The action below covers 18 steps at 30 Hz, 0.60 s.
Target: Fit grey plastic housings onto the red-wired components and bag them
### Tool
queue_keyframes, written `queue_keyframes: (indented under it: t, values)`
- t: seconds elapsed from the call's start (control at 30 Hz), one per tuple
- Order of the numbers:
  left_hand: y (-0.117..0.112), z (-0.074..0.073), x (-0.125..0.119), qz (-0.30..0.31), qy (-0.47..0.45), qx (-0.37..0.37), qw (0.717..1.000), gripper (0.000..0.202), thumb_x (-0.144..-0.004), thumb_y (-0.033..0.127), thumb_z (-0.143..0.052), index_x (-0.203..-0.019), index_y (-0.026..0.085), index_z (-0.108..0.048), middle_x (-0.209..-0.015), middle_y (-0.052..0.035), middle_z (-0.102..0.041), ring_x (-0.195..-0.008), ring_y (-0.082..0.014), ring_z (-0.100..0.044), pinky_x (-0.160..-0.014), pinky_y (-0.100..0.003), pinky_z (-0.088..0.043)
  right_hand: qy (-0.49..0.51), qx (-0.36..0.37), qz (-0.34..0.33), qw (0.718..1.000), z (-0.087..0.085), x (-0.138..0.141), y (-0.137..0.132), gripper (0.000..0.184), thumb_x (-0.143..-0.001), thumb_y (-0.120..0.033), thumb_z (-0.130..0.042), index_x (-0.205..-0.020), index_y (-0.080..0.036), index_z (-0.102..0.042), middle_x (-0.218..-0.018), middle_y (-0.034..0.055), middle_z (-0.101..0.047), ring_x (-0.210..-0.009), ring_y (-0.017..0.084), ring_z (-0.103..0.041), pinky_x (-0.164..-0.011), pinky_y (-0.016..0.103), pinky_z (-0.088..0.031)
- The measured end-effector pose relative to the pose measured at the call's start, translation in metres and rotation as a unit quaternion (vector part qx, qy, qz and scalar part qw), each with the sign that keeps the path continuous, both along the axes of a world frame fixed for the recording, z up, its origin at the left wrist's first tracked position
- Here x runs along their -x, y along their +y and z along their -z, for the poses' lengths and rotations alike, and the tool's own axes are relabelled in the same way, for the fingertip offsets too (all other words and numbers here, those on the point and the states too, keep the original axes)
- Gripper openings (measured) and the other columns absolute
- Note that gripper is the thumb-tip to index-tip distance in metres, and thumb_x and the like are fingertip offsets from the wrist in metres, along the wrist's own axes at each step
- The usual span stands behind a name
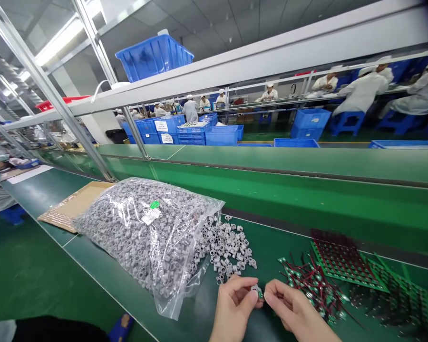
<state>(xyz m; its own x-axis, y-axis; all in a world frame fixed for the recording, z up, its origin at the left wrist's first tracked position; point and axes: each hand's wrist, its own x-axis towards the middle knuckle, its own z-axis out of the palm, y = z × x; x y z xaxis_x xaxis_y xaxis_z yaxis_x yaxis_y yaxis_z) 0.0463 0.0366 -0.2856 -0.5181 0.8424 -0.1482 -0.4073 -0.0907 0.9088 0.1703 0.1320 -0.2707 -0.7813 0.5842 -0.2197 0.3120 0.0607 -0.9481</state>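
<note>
Between the thumb and fingers of my left hand (pixel 234 306) is a small grey plastic ring-shaped part (pixel 255 288). A small green circuit board (pixel 260 295) shows against that part; whether it sits inside cannot be made out. My right hand (pixel 296 308) is closed in a pinch, its fingertips at the green board's edge. Just beyond my left hand lies a loose pile of the same grey plastic parts (pixel 231 247), spilling from a large clear plastic bag (pixel 142 228) full of them. Beside my right hand is a heap of small green boards with dark red wires (pixel 317 287).
Panels of small green boards (pixel 349 261) lie at the right of the green bench. A cardboard tray (pixel 80 202) is partly under the bag. A raised green conveyor (pixel 271 159) runs behind, with metal posts and a blue bin (pixel 155 57) above. Several people in white work farther off.
</note>
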Motion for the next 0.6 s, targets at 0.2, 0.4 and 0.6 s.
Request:
queue_keyframes:
  t: [0.2, 0.4, 0.6]
  values:
    - [0.000, -0.004, -0.003, 0.020, 0.037, 0.000, 0.999, 0.039, -0.069, 0.046, -0.079, -0.092, 0.014, -0.076, -0.084, -0.0040, -0.050, -0.075, -0.0153, -0.059, -0.071, -0.030, -0.057, 0.020, 0.077, 0.027, 0.996, 0.009, 0.001, -0.003, 0.057, -0.079, -0.076, -0.048, -0.075, -0.019, -0.045, -0.063, -0.0063, -0.030, -0.051, 0.007, -0.020, -0.043, 0.018, -0.020]
    - [0.001, -0.002, -0.004, 0.024, 0.092, 0.046, 0.994, 0.024, -0.071, 0.026, -0.073, -0.090, 0.012, -0.074, -0.081, -0.0033, -0.053, -0.067, -0.0138, -0.060, -0.065, -0.026, -0.053, 0.016, -0.057, 0.057, 0.997, 0.020, -0.003, -0.008, 0.052, -0.088, -0.070, -0.038, -0.074, -0.020, -0.045, -0.069, -0.0011, -0.045, -0.063, 0.012, -0.045, -0.057, 0.019, -0.042]
    - [0.001, 0.004, -0.009, 0.024, 0.122, 0.082, 0.989, 0.021, -0.068, 0.024, -0.072, -0.086, 0.012, -0.074, -0.077, -0.0034, -0.055, -0.061, -0.0106, -0.056, -0.057, -0.020, -0.049, 0.041, -0.065, 0.012, 0.997, 0.008, -0.006, -0.009, 0.031, -0.089, -0.048, -0.047, -0.074, -0.020, -0.046, -0.085, 0.0041, -0.059, -0.077, 0.016, -0.058, -0.071, 0.021, -0.049]
